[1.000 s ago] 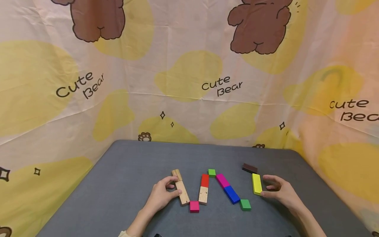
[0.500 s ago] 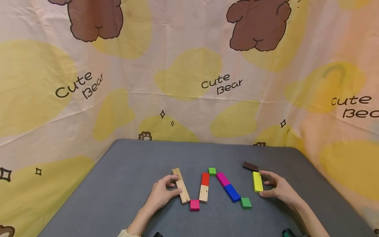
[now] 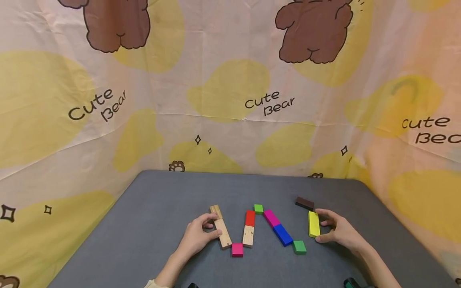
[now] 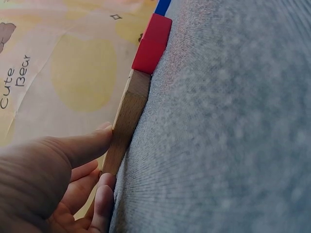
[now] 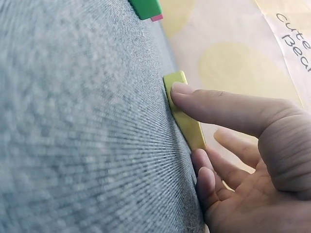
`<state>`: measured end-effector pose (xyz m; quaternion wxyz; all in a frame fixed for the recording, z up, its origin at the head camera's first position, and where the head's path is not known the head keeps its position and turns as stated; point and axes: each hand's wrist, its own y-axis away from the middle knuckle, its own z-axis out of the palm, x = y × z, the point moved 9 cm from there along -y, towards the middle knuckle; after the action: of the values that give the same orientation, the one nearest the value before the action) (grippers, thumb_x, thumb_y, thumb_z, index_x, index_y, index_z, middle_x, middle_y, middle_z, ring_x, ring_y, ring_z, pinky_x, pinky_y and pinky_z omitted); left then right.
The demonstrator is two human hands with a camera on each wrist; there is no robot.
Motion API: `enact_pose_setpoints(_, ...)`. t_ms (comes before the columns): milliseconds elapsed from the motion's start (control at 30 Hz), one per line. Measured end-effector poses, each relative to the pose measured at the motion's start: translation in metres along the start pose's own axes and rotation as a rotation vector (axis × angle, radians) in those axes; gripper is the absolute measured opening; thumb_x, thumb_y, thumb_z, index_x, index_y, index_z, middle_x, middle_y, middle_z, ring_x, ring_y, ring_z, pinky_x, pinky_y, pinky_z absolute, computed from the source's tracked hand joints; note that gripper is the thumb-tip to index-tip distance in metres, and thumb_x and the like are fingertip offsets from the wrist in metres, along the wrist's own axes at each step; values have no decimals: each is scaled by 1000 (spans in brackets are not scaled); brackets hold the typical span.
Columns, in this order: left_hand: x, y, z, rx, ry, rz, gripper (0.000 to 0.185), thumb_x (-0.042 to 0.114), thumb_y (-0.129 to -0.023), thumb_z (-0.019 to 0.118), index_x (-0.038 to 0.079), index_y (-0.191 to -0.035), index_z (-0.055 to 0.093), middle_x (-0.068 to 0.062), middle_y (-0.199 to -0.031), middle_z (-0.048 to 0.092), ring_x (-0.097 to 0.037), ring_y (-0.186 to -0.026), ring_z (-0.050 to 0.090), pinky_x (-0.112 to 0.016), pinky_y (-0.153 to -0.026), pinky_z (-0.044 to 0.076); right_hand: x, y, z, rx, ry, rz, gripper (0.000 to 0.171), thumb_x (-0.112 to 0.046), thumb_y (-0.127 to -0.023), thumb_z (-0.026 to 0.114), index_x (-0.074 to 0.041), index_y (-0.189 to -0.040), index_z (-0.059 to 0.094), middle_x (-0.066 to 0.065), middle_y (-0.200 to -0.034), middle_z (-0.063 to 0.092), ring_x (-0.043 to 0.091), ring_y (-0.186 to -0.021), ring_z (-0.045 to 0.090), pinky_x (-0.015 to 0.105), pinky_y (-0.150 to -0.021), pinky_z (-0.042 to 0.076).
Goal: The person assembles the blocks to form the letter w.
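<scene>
My left hand [image 3: 194, 237] is at the left wooden block [image 3: 223, 234], thumb on its near part and fingertips by its far end, where a second wooden block [image 3: 215, 211] continues the line. In the left wrist view the thumb lies against the wood [image 4: 125, 119]. My right hand [image 3: 342, 234] pinches a yellow block [image 3: 314, 225] lengthwise, index fingertip at the far end and thumb at the near one. The right wrist view shows the thumb over the yellow side [image 5: 189, 124]. A dark brown block [image 3: 304, 203] lies slantwise just beyond it.
Between the hands, a pink block [image 3: 237, 250], a pale wooden block [image 3: 248, 236], a red block [image 3: 250, 218], a light green block [image 3: 258, 209], a magenta block [image 3: 271, 218], a blue block [image 3: 282, 235] and a green block [image 3: 299, 247] form a zigzag on the grey table [image 3: 173, 192].
My right hand has come in from the right and taken the yellow block by its ends. The block has shifted slightly nearer, away from the brown one. The left hand has stayed put.
</scene>
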<state>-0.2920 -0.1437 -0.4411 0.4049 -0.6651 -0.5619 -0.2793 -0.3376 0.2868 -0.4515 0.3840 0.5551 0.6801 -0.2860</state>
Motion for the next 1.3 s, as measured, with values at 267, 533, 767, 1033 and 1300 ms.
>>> enact_pose_setpoints(267, -5, 2, 1, -13, -11, -17, 47, 21, -79, 84, 9, -121, 68, -5, -123, 66, -19, -97, 63, -43, -83, 49, 2, 0, 4, -20, 13, 2, 92, -16, -68, 91, -4, -146, 44, 23, -143, 41, 37, -117, 48, 38, -78, 49)
enact_pose_setpoints(533, -3, 1, 1, -16, -10, -11, 46, 20, -80, 84, 9, -122, 67, -6, -124, 66, -21, -98, 63, -45, -84, 49, -2, 3, 4, -8, 25, -37, 91, -18, -67, 92, -3, -144, 46, 22, -139, 46, 35, -111, 50, 36, -74, 48)
enact_pose_setpoints(767, -3, 0, 1, -4, -24, -2, 46, 21, -80, 84, 9, -121, 68, -5, -121, 67, -20, -97, 63, -44, -83, 49, -5, 5, 5, 9, 39, -46, 91, -19, -67, 93, -2, -143, 46, 22, -138, 46, 34, -108, 51, 36, -75, 48)
enact_pose_setpoints(1033, -5, 0, 0, 4, -17, -18, 46, 20, -79, 85, 11, -121, 68, -3, -121, 67, -18, -97, 63, -43, -84, 49, -14, 6, 5, 57, 12, -55, 92, -18, -67, 92, -2, -143, 43, 23, -139, 42, 32, -103, 54, 35, -72, 50)
enact_pose_setpoints(1300, -4, 1, 0, -1, -20, -12, 46, 21, -80, 84, 10, -121, 68, -4, -120, 67, -19, -97, 63, -44, -84, 49, -26, 7, 17, 31, -46, -63, 93, -12, -65, 93, -4, -143, 43, 21, -136, 40, 31, -99, 53, 34, -68, 52)
